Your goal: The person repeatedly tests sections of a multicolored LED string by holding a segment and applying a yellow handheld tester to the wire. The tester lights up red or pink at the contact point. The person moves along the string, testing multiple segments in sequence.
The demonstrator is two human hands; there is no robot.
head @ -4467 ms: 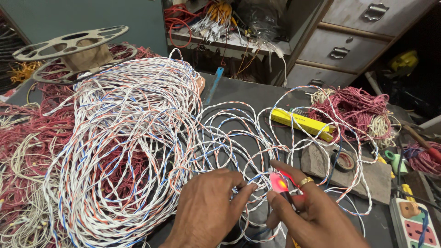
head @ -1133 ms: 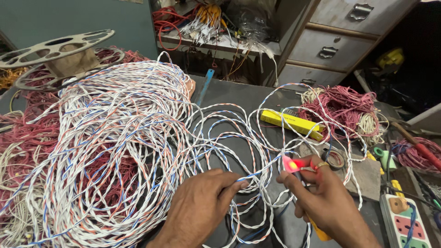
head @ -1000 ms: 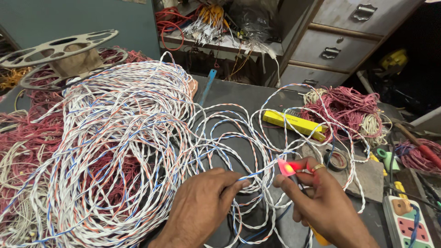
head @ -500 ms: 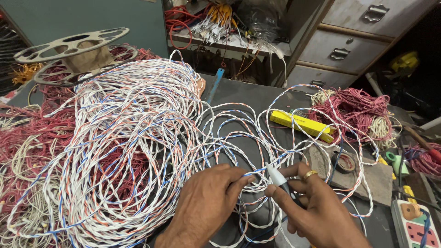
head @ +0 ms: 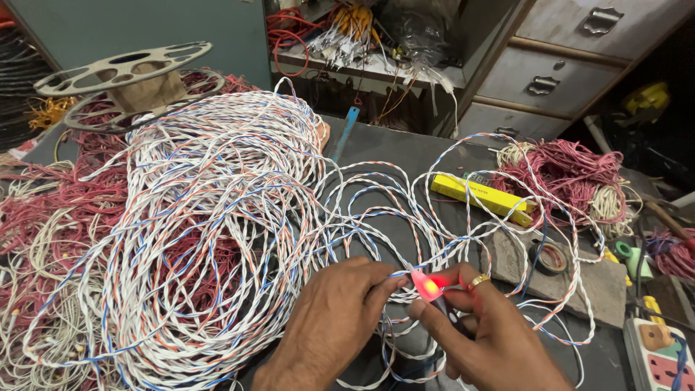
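Twisted white-blue-orange thin wire, light, limp, tangle-prone, best pinched near its end: left hand pinches it, right hand grips glowing red-tipped pen-shaped tool.

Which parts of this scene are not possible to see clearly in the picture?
- Head view: the body of the glowing red tool is covered by the right hand; its kind is unclear.
- The wire end pinched by the left hand is hidden by its fingertips.
- The power strip is cut off by the right and bottom edges.
- The base of the wire spool is buried in wire coils.
- The shelf contents are too small and tangled to identify.
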